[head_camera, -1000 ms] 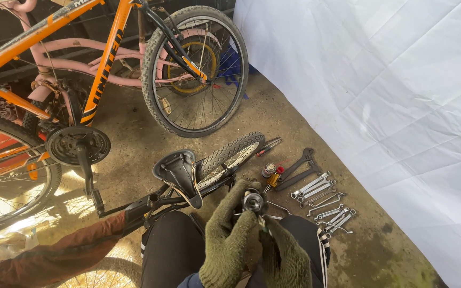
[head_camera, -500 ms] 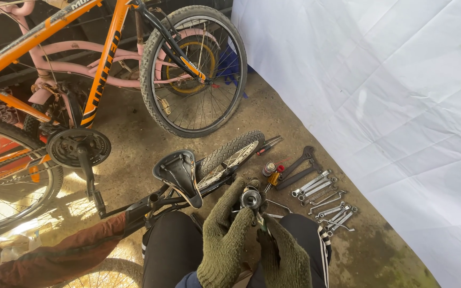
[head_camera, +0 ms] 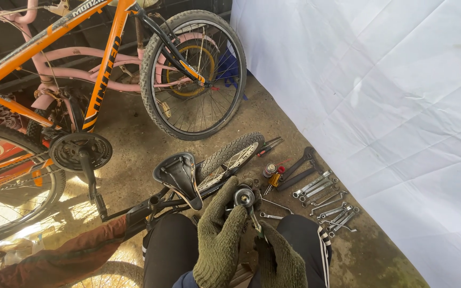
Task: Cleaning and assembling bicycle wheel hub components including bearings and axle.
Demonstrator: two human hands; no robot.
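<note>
Looking down from the head view, two gloved hands meet at the lower middle of the frame. One left hand in an olive knit glove curls its fingers around one small toothed metal part, pinching it from the left side; the part sits at the tips of those fingers, just above the knees. One right hand, gloved the same, is closed around one thin tool whose tip reaches up to the underside of the part. One black saddle lies just left of the hands, with one loose wheel beside it. About ten spanners lie in a row on the floor at right. One orange bicycle stands at upper left, one pink frame behind it. One white sheet fills the right.
</note>
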